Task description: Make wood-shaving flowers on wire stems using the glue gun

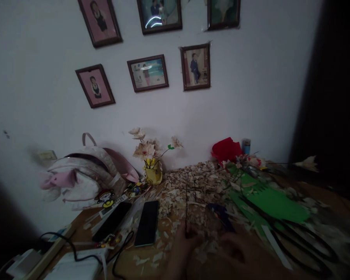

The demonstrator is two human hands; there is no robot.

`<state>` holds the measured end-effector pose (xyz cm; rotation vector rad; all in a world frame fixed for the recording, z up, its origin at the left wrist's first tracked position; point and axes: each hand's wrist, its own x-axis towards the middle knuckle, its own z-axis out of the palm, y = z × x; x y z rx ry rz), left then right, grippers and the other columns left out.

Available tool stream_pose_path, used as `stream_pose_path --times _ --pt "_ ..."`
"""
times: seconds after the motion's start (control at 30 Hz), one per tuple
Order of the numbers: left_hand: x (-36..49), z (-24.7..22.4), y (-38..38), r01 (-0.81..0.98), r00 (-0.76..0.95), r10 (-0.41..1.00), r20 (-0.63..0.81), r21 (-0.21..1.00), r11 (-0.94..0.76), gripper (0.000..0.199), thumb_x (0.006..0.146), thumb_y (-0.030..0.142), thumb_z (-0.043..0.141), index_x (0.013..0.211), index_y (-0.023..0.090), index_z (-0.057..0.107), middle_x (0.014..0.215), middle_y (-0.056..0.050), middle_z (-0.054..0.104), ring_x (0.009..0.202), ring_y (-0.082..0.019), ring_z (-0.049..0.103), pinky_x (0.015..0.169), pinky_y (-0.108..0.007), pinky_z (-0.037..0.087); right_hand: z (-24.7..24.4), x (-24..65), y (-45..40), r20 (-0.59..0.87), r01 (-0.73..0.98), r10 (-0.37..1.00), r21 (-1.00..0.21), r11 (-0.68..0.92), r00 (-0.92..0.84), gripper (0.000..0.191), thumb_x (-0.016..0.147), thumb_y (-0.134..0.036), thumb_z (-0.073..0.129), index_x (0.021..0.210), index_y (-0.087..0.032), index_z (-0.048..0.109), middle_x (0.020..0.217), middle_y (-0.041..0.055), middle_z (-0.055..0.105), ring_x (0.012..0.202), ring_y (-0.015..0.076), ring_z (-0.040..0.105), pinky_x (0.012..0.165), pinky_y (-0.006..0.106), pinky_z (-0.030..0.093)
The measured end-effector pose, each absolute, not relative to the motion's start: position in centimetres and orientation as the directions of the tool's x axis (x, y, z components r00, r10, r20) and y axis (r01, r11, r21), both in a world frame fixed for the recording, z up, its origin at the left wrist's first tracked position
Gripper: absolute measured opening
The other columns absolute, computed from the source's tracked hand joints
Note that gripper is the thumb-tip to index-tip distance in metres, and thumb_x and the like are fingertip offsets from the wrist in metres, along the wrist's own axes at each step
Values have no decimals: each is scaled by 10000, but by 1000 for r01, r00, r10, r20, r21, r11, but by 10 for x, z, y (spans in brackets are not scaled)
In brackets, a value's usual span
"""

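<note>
My left hand, low in the middle, is closed around a thin dark stem that stands nearly upright. To its right is my right hand, dim and blurred, with its fingers curled; what they hold, if anything, I cannot make out. A dark blue object lies just beyond the right hand, its kind unclear. Pale paper-like scraps cover the tabletop around both hands. Large black-handled scissors rest to the right, partly over a green sheet.
A yellow vase holds pale handmade-looking flowers. Two dark phones lie at left near a pink-and-white backpack, black cable and white box. Red crumpled material sits at back right. Framed photos hang above.
</note>
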<state>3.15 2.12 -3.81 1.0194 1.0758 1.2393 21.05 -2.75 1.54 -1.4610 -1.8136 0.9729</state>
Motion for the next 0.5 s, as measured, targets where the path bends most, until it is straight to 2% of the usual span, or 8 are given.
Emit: stream_pose_path --times 0.03,0.07,0.17,0.3,0.4,0.5 --pt "32 -40 21 -193 16 998 -65 979 67 476 421 210 780 529 214 316 498 84 483 494 -74 424 524 -211 349 13 198 -21 3 544 983 -833 105 -185 278 686 -381 591 915 -259 688 677 28 698 616 185 621 550 256 431" --pt "33 -41 21 -183 12 998 -65 981 67 461 418 212 774 533 214 327 497 83 480 499 -79 426 528 -215 348 8 188 -14 16 528 982 -841 115 -188 303 689 -381 596 950 -249 673 720 30 703 641 188 626 573 260 443" --pt "33 -41 19 -137 29 997 -69 988 72 417 422 200 759 544 208 361 526 74 495 545 -95 447 559 -222 353 -14 172 7 95 327 975 -932 159 -203 300 722 -445 574 887 -222 686 907 59 708 848 224 636 730 287 477" --pt "31 -41 15 -34 59 995 -79 996 81 349 477 204 742 562 206 403 554 73 497 583 -106 452 590 -221 355 -39 172 16 81 153 963 -980 124 -259 245 708 -374 584 806 -198 721 850 58 729 825 235 650 743 309 488" --pt "27 -44 14 38 -3 997 -72 997 72 218 587 275 683 592 207 476 568 58 500 628 -130 477 622 -233 363 -41 176 13 57 107 977 -991 81 -207 217 683 -365 604 763 -209 732 813 50 732 798 232 649 727 307 490" --pt "24 -45 17 19 -33 999 -39 999 40 179 644 347 638 600 217 524 587 37 522 695 -161 491 669 -254 378 -34 179 11 14 78 994 -997 23 -108 224 623 -389 640 706 -203 735 781 54 734 788 245 651 738 321 489"
